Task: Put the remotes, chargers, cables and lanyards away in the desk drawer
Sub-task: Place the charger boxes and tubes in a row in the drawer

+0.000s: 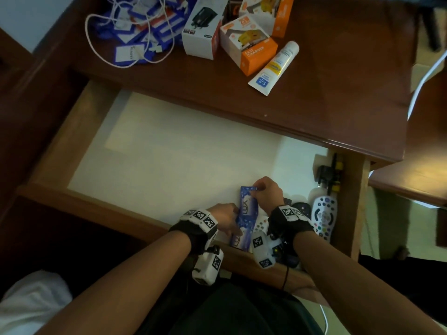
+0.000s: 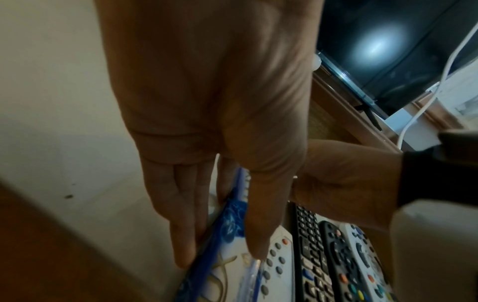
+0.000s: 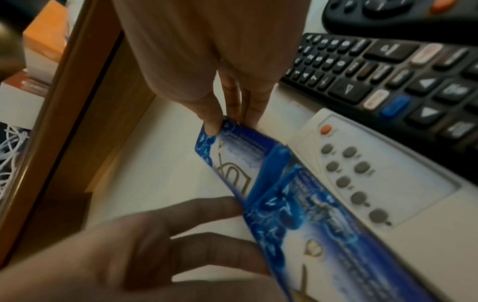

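Both hands are working inside the open drawer (image 1: pixel 55 151), at its front right corner. The right hand (image 1: pixel 267 193) is pinching the far end of a blue Lux pack (image 1: pixel 245 213) between thumb and fingertips (image 3: pixel 214 122), so its grip is closed on the pack. The left hand (image 1: pixel 226 217) is holding the pack's near half, with fingers (image 2: pixel 181 235) lying straight along one side and the thumb on the other; its grip is a loose clasp around the pack. The pack is standing on its long edge on the drawer's pale floor, just beside a white remote (image 3: pixel 375 183).

Next to the white remote are lying a black remote (image 3: pixel 388 81), another black remote (image 2: pixel 344 263) and a grey remote (image 1: pixel 324 217) with coloured buttons, all side by side against the drawer's right wall. Behind them, in the right rear part of the drawer, a black charger (image 1: pixel 325 175) is sitting.

On the worktop (image 1: pixel 326 81) above the drawer are lying a heap of blue lanyards (image 1: pixel 145 27) tangled with white cables (image 1: pixel 96 44), a white charger box (image 1: pixel 204 27), two orange charger boxes (image 1: pixel 251 48), and a white tube (image 1: pixel 273 68) just beside the nearer orange box.
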{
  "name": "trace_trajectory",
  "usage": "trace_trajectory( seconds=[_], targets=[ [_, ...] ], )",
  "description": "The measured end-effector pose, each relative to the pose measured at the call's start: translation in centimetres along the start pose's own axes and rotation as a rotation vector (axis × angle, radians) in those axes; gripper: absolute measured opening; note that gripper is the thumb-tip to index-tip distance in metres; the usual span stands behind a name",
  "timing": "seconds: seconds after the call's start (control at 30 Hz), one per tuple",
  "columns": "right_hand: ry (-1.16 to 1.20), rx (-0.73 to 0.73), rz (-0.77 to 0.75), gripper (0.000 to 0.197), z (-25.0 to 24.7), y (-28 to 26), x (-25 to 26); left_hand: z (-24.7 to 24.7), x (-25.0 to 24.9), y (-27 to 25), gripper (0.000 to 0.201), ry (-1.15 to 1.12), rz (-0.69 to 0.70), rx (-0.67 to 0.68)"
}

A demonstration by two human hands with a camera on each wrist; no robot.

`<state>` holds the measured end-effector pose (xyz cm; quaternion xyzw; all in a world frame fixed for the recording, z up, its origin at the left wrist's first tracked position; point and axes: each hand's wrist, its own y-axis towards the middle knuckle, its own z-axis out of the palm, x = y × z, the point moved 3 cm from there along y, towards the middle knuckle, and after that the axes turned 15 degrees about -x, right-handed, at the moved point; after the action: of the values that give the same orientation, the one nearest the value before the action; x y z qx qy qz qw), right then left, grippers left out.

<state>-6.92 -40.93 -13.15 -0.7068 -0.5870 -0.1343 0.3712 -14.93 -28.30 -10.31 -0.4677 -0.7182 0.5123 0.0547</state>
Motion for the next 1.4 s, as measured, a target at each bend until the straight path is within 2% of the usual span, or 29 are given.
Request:
trace_trajectory(
  seconds=[0.2,0.3,0.4,0.47,0.73,0.87,0.97,1.07,1.2,1.3,1.4],
  targets=[
    [-0.293,0.035,-0.187,0.015,-1.0,0.0,-1.3,-0.4,-0.5,0.0,0.073,-0.129,-0.016,-0.035],
    [-0.375,0.054,-0.291,0.018,-2.1,-0.1,-1.5,-0.2,-1.0,0.0,0.074,-0.154,-0.008,-0.061],
    [-0.414,0.093,-0.314,0.03,-2.9,-0.3,-2.0,0.2,-1.4,0.0,0.071,-0.157,-0.007,-0.071],
    [-0.479,0.131,-0.347,0.031,-2.9,-0.9,-2.3,0.5,-1.3,0.1,0.069,-0.157,-0.012,-0.066],
    [-0.622,0.201,-0.34,0.037,-3.4,-2.0,-1.5,0.8,-1.3,0.4,0.063,-0.192,-0.079,-0.084],
    [-0.551,0.189,-0.264,0.042,-4.0,-1.5,-0.8,0.6,-1.2,0.7,0.066,-0.195,-0.092,-0.064],
    [-0.494,0.159,-0.236,0.043,-4.4,-0.6,-0.1,-0.4,-1.3,1.2,0.073,-0.113,-0.091,-0.04],
    [-0.418,0.084,-0.218,0.035,-5.1,0.4,1.4,-3.2,-1.9,2.1,0.078,0.015,-0.005,-0.108],
    [-0.168,-0.068,-0.201,0.021,-6.4,1.5,4.5,-9.7,-4.1,2.9,0.05,-0.055,0.198,-0.283],
    [-0.018,-0.276,-0.287,0.004,-7.5,2.2,7.7,-15.7,-6.4,3.2,0.03,-0.182,0.368,-0.42],
    [0.077,-0.519,-0.304,0.007,-8.9,3.9,11.0,-21.7,-8.9,3.8,0.018,-0.256,0.54,-0.564]
  ],
)
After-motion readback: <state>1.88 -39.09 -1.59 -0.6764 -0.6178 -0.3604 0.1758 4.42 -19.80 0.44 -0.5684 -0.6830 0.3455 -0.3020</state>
